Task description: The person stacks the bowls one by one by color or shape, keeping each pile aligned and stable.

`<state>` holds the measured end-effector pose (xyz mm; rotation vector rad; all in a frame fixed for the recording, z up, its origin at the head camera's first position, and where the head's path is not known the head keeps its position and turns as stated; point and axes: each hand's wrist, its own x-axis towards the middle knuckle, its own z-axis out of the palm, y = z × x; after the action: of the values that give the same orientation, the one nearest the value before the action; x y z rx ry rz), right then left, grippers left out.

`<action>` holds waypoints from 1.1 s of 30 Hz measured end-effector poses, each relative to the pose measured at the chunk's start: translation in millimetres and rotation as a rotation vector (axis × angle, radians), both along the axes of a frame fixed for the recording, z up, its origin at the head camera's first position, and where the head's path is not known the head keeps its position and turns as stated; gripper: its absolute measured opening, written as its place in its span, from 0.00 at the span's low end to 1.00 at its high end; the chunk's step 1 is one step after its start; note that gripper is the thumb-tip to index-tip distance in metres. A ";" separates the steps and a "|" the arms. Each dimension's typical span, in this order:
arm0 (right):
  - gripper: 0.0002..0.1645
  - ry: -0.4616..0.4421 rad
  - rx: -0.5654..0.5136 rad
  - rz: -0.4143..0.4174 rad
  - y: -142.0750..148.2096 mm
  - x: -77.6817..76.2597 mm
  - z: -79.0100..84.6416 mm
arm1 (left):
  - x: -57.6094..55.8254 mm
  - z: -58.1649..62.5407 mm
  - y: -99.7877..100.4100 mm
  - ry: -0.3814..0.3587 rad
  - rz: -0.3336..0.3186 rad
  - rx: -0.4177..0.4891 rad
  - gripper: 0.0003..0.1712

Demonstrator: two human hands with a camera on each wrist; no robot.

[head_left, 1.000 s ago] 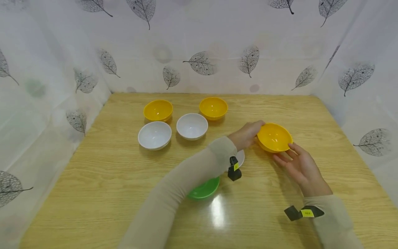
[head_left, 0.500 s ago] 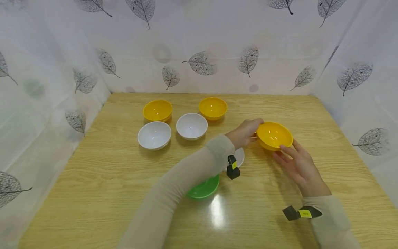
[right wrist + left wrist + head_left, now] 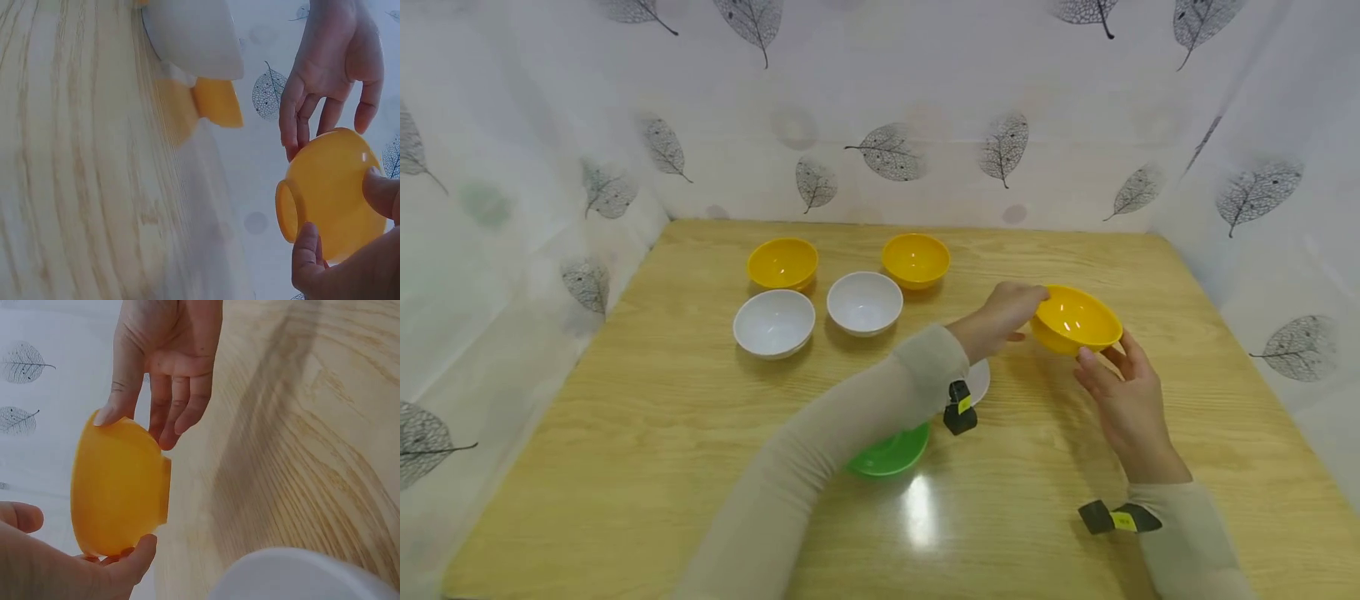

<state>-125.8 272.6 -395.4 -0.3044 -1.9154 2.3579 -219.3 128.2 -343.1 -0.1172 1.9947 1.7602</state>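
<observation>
Both hands hold a glossy yellow bowl (image 3: 1075, 321), raised over the right part of the table and tilted a little. My left hand (image 3: 1000, 321) is at its left rim, thumb at the top edge and fingers against the outer wall. On the opposite side, my right hand (image 3: 1131, 396) grips the bowl between thumb and fingers. The left wrist view shows the yellow bowl (image 3: 115, 487) from the side, with my right thumb (image 3: 107, 415) on its wall near the rim. In the right wrist view the bowl's foot ring (image 3: 287, 211) shows beside my right fingertips.
Two yellow bowls (image 3: 782, 265) stand at the back, with two white bowls (image 3: 773, 325) just in front. A green bowl (image 3: 891, 454) and another white bowl (image 3: 979, 382) are partly hidden by my left arm. A leaf-patterned curtain (image 3: 925, 100) surrounds the wooden table (image 3: 625, 467).
The held yellow bowl has risen slightly and moved right, tilting more, and both hands have moved with it. My right thumb has come to the near side of the bowl. The other bowls stay put.
</observation>
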 end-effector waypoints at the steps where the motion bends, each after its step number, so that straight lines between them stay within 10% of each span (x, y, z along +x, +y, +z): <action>1: 0.51 0.010 0.002 -0.018 0.4 0.6 -0.2 | 1.8 1.5 -0.3 0.013 -0.012 -0.005 0.15; 18: 0.32 0.261 -0.055 -0.097 -3.8 8.4 14.0 | 6.7 21.7 -21.4 0.334 -0.413 -0.223 0.40; 27: 0.28 0.337 -0.082 -0.072 -9.5 13.0 22.5 | 7.5 29.6 -35.6 0.471 -0.376 -0.244 0.37; 33: 0.26 0.408 -0.107 -0.015 -12.9 16.5 26.2 | 11.0 30.6 -43.1 0.432 -0.345 -0.147 0.48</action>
<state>-109.3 259.7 -369.2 0.1468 -1.5965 2.2938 -208.3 85.1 -312.5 0.5724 2.2696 1.5049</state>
